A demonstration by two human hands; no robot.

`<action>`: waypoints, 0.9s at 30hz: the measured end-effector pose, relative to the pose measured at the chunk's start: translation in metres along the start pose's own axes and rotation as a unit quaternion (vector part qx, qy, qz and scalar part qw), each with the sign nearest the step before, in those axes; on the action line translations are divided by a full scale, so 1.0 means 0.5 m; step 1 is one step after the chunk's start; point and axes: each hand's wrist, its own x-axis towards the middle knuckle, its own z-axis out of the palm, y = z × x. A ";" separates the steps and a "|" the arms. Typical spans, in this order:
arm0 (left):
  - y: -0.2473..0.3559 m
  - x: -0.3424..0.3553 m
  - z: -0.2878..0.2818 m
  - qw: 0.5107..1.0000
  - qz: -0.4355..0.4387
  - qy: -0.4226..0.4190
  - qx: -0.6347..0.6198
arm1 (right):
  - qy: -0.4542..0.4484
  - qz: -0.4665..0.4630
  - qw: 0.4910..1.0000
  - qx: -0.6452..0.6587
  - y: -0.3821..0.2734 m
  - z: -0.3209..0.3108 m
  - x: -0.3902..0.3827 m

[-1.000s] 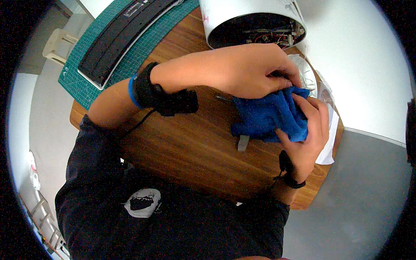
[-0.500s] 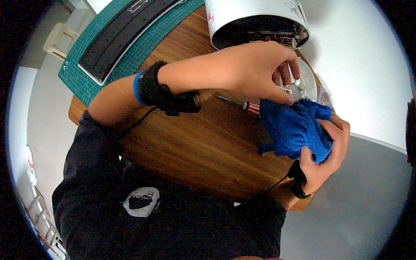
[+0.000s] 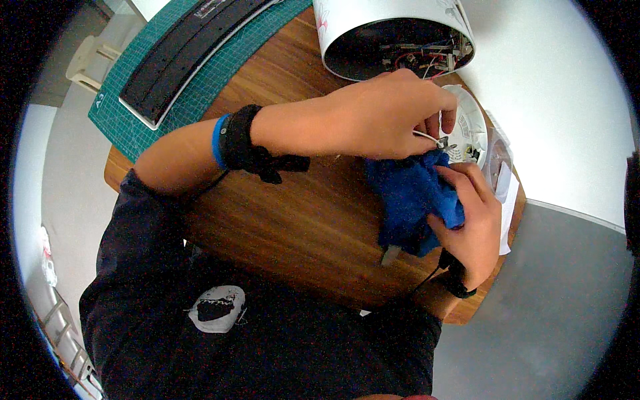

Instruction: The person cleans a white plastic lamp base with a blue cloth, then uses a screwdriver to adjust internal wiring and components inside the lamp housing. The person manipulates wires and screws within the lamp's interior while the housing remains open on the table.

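Note:
My right hand (image 3: 475,217) is closed around a bunched blue cloth (image 3: 410,200), which hangs over the tabletop. My left hand (image 3: 400,113) reaches across from the left, its fingers curled down at the cloth's upper edge. By its fingertips show a thin white wire (image 3: 424,135) and a small grey metal piece (image 3: 445,143); whether the fingers grip these or the cloth is hidden. Just beyond both hands lies a round white plastic part (image 3: 472,117) with slots. A small pale piece (image 3: 391,255) pokes out below the cloth.
A white rounded housing (image 3: 373,20) with its open end and inner wires facing me stands at the back of the wooden table (image 3: 293,220). A long dark curved panel (image 3: 193,57) rests on a green cutting mat (image 3: 110,110). White paper (image 3: 510,210) lies at the right edge.
My right hand and the blue cloth have moved left and slightly nearer the table's middle. The screwdriver seen before is now covered. More of the round white part shows.

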 end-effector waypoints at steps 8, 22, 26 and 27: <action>0.009 0.002 -0.012 1.000 0.011 0.020 0.019 | 0.126 -0.044 0.991 -0.020 -0.008 0.018 0.015; 0.000 0.015 -0.009 0.984 0.081 0.158 0.030 | 0.074 0.045 0.996 0.028 0.040 0.013 0.008; -0.005 0.014 -0.004 0.985 0.040 0.158 -0.059 | 0.146 0.053 0.987 0.031 0.022 0.020 0.020; -0.006 0.015 -0.003 0.982 0.025 0.171 -0.074 | 0.133 0.051 0.990 0.016 0.026 0.019 0.020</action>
